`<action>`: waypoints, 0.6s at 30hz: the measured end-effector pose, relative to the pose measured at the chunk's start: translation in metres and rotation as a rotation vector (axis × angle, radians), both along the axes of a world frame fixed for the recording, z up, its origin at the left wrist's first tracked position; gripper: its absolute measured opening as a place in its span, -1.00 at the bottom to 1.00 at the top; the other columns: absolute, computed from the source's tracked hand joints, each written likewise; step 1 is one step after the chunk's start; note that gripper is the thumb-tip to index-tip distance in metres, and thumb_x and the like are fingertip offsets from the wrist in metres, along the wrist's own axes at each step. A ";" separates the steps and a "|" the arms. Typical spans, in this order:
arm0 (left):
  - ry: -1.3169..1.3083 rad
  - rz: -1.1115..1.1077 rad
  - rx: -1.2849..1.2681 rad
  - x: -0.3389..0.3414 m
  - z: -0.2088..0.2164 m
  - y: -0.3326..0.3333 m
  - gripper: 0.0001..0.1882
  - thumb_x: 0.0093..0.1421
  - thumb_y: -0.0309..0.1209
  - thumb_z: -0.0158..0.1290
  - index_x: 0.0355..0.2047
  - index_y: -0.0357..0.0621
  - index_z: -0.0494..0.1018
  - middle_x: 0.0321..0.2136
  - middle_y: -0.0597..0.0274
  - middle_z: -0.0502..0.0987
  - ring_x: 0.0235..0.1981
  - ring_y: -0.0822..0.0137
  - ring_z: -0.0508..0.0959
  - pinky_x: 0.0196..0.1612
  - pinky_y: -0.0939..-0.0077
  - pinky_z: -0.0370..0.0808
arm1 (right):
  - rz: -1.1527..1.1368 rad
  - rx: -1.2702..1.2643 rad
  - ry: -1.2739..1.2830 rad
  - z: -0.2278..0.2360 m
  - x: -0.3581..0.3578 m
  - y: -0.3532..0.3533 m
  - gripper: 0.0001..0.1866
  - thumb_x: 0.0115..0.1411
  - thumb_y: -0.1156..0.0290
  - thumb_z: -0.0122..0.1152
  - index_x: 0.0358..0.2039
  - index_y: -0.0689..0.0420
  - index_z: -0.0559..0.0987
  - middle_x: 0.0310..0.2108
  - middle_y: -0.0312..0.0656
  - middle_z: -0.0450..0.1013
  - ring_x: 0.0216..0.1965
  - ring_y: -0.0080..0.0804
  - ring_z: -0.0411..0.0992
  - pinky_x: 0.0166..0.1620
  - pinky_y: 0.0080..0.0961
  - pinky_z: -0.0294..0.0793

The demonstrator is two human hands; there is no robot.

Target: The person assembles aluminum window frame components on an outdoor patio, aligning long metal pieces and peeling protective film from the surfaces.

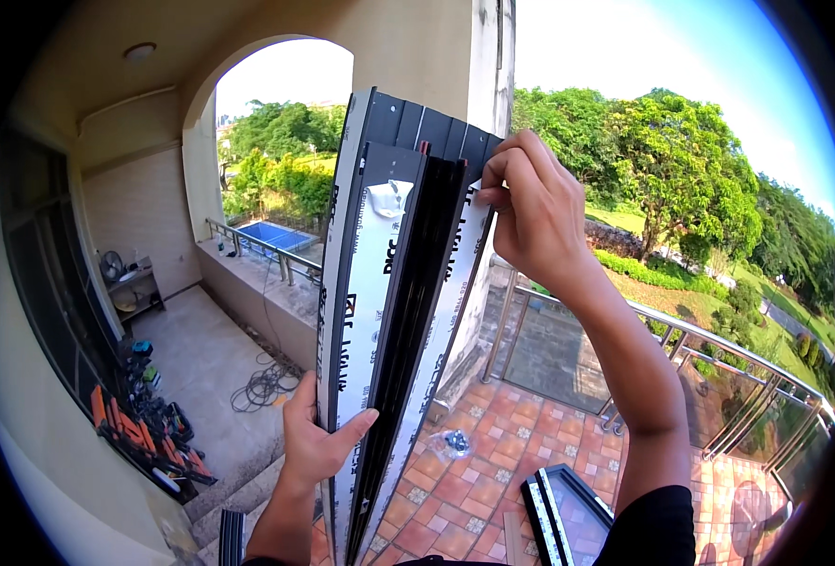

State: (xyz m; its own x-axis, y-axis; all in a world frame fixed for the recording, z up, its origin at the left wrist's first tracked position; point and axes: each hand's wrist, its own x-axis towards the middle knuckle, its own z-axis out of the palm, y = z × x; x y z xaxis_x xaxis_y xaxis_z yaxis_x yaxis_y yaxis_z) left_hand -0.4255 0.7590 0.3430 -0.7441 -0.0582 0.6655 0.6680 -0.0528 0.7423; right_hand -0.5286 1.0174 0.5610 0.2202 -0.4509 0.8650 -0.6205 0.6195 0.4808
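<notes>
A bundle of long dark metal profiles stands tilted upright before me, its upper ends facing away. White printed protective film covers its faces. My left hand grips the lower left side, thumb across the white face. At the upper right corner my right hand pinches the edge of the protective film; the fingertips partly hide the spot. On the left face, the film's top end is loosened into a crumpled white flap. Dark grooves run down the middle between the two white faces.
Below lies a patterned tile floor with a clear plastic bag of small parts and a dark-framed glass panel. Orange and black tools and a coiled cable lie left. A metal railing curves along the right.
</notes>
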 end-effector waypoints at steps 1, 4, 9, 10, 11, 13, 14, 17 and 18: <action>0.005 0.008 -0.004 0.001 0.001 0.001 -0.57 0.16 -0.65 0.30 0.02 -0.38 0.43 -0.17 0.11 0.67 -0.17 0.45 0.66 -0.05 0.55 0.59 | -0.024 -0.021 0.006 -0.002 0.003 -0.001 -0.76 -0.07 0.67 0.28 -0.40 0.15 0.45 -0.33 -0.18 0.38 -0.34 -0.22 0.44 -0.36 -0.32 0.39; 0.011 0.007 0.007 0.001 0.000 0.001 -0.58 0.16 -0.65 0.29 0.02 -0.38 0.43 -0.16 0.11 0.67 -0.16 0.45 0.66 -0.05 0.55 0.59 | -0.017 -0.002 0.078 0.000 0.001 -0.002 -0.76 -0.07 0.68 0.26 -0.39 0.15 0.45 -0.31 -0.18 0.42 -0.33 -0.21 0.46 -0.36 -0.32 0.41; 0.013 0.013 0.019 0.002 0.002 0.005 -0.58 0.17 -0.64 0.29 0.03 -0.38 0.43 -0.16 0.12 0.67 -0.16 0.45 0.65 -0.04 0.55 0.59 | -0.002 0.125 0.200 0.007 -0.012 0.006 -0.76 -0.06 0.68 0.24 -0.37 0.16 0.43 -0.32 -0.16 0.47 -0.32 -0.22 0.48 -0.35 -0.32 0.43; 0.024 0.021 0.011 0.001 0.002 0.005 -0.58 0.17 -0.64 0.29 0.03 -0.38 0.43 -0.16 0.13 0.66 -0.16 0.46 0.65 -0.04 0.55 0.58 | 0.044 0.106 0.184 0.007 -0.014 0.005 -0.74 -0.07 0.71 0.23 -0.36 0.16 0.43 -0.35 -0.15 0.47 -0.34 -0.20 0.48 -0.35 -0.31 0.43; 0.023 0.021 0.009 0.000 0.000 0.004 -0.58 0.17 -0.64 0.29 0.03 -0.38 0.43 -0.16 0.13 0.66 -0.16 0.46 0.65 -0.04 0.55 0.58 | 0.089 0.088 0.169 0.006 -0.015 0.005 -0.73 -0.07 0.74 0.21 -0.35 0.17 0.43 -0.38 -0.14 0.47 -0.37 -0.18 0.49 -0.36 -0.29 0.44; -0.017 0.023 -0.041 -0.001 -0.004 0.000 -0.50 0.17 -0.61 0.30 0.11 -0.34 0.41 -0.11 0.19 0.63 -0.15 0.45 0.62 0.01 0.55 0.53 | 0.144 0.012 0.035 -0.009 -0.016 0.001 -0.72 -0.07 0.78 0.18 -0.35 0.18 0.42 -0.40 -0.12 0.46 -0.41 -0.15 0.49 -0.36 -0.29 0.45; -0.019 0.019 -0.044 -0.002 -0.004 0.001 -0.50 0.17 -0.61 0.30 0.11 -0.34 0.41 -0.11 0.19 0.63 -0.15 0.45 0.62 0.01 0.55 0.53 | 0.202 -0.062 -0.099 -0.020 -0.016 -0.003 -0.70 -0.08 0.82 0.15 -0.35 0.19 0.41 -0.43 -0.11 0.46 -0.44 -0.12 0.48 -0.37 -0.28 0.45; -0.017 0.080 -0.021 -0.004 -0.004 0.002 -0.53 0.17 -0.62 0.29 0.07 -0.34 0.42 -0.12 0.19 0.63 -0.15 0.46 0.62 0.01 0.55 0.53 | 0.376 -0.315 -0.377 -0.055 -0.013 -0.018 -0.78 0.08 0.83 0.09 -0.32 0.23 0.43 -0.45 -0.07 0.47 -0.44 -0.17 0.55 -0.35 -0.43 0.51; 0.006 0.099 -0.013 -0.006 -0.005 0.002 -0.57 0.17 -0.63 0.30 0.03 -0.35 0.44 -0.17 0.18 0.65 -0.19 0.46 0.63 -0.03 0.55 0.56 | 0.393 -0.397 -0.488 -0.064 -0.010 -0.019 -0.80 0.12 0.82 0.09 -0.32 0.23 0.43 -0.45 -0.07 0.47 -0.44 -0.19 0.56 -0.34 -0.45 0.51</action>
